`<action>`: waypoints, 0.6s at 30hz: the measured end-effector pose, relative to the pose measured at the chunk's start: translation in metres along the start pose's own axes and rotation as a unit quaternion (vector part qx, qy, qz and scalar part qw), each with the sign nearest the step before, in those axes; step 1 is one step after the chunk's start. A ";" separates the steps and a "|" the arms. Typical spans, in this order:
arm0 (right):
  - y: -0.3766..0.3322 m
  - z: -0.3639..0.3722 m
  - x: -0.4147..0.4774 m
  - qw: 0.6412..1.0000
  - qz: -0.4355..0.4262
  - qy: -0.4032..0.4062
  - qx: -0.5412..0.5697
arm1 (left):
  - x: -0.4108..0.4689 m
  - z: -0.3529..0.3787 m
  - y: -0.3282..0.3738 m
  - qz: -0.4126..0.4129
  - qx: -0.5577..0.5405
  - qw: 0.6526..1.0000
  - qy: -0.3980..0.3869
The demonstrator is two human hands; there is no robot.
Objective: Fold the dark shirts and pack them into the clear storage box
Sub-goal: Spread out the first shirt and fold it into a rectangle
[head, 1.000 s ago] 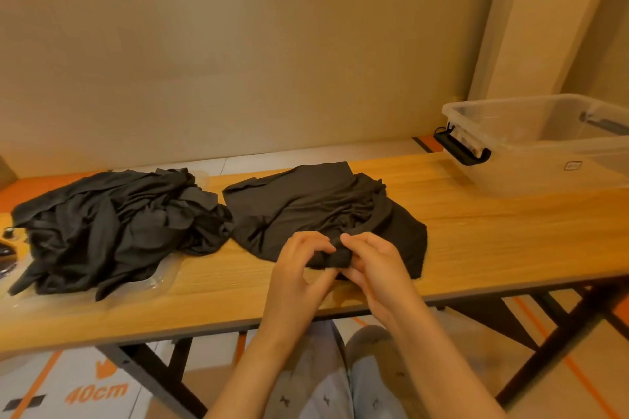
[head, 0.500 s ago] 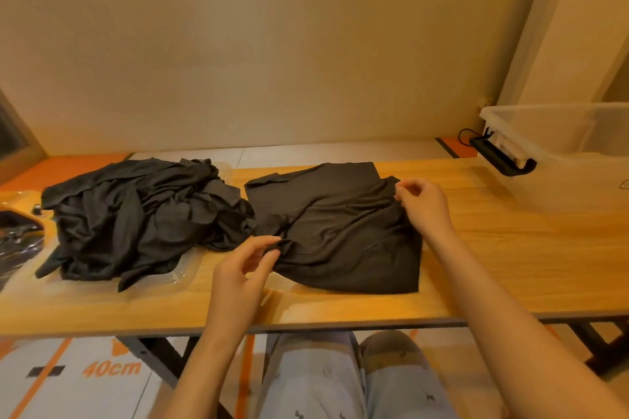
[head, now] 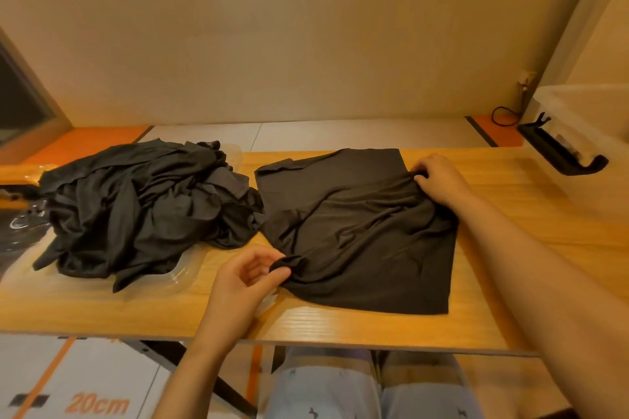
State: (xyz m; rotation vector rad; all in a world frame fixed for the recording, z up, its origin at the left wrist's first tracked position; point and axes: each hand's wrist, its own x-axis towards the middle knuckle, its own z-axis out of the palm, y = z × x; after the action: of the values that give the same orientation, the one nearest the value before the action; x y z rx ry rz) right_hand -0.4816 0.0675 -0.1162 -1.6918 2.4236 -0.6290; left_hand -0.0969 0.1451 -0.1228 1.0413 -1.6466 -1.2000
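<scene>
Left hand (head: 245, 277) pinching shirt (head: 360, 231) edge, right hand (head: 439, 180) gripping far corner

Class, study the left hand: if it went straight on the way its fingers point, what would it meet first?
The spread shirt: the left hand points rightward and pinches a bunched fold of it. Beyond lies more of that cloth, then probably the right forearm.

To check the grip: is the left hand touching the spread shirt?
Touching. The head view shows the left hand pinching a bunched edge of the spread shirt between thumb and fingers.
</scene>
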 end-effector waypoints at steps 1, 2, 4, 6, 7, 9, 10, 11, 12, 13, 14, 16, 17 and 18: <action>0.001 -0.001 -0.002 1.000 -0.005 0.007 0.004 | -0.001 0.000 0.001 0.002 -0.005 1.000 0.014; 0.002 -0.003 -0.005 1.000 -0.007 0.011 0.013 | -0.002 0.000 0.002 0.005 -0.009 1.000 0.027; 0.004 -0.010 -0.010 0.998 -0.003 0.013 0.058 | -0.003 0.002 0.004 0.005 -0.011 0.999 0.046; 0.003 -0.021 -0.015 0.991 0.010 0.015 0.131 | -0.003 0.001 0.004 -0.007 -0.014 0.998 0.068; 0.003 -0.029 -0.018 0.985 0.017 0.014 0.169 | -0.003 0.000 0.004 -0.015 -0.014 0.997 0.078; 0.000 -0.048 -0.025 0.967 0.028 0.005 0.252 | -0.001 -0.005 0.008 -0.025 -0.011 0.996 0.085; -0.002 -0.058 -0.029 0.958 0.032 0.002 0.285 | 0.002 -0.008 0.012 -0.020 -0.005 0.996 0.083; -0.004 -0.068 -0.033 0.952 0.031 0.004 0.305 | 0.006 -0.013 0.018 -0.008 0.005 0.996 0.084; -0.005 -0.079 -0.037 0.949 0.030 0.017 0.313 | 0.013 -0.019 0.025 0.006 0.010 0.996 0.088; -0.006 -0.090 -0.040 0.947 0.031 0.036 0.319 | 0.021 -0.025 0.034 0.022 0.011 0.995 0.092; -0.006 -0.101 -0.044 0.945 0.035 0.060 0.320 | 0.030 -0.032 0.043 0.039 0.009 0.995 0.092; -0.004 -0.123 -0.052 0.942 0.047 0.107 0.316 | 0.048 -0.046 0.060 0.071 0.018 0.993 0.096; -0.004 -0.134 -0.058 0.942 0.049 0.124 0.307 | 0.057 -0.055 0.067 0.086 0.028 0.990 0.109; -0.003 -0.145 -0.064 0.944 0.052 0.133 0.297 | 0.066 -0.063 0.073 0.097 0.033 0.987 0.126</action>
State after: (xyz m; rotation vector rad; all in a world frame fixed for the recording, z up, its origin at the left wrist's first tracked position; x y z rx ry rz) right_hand -0.5026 0.1643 0.0075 -1.2829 2.1287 -1.4709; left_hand -0.0693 0.0800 -0.0294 1.0033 -1.5554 -0.8550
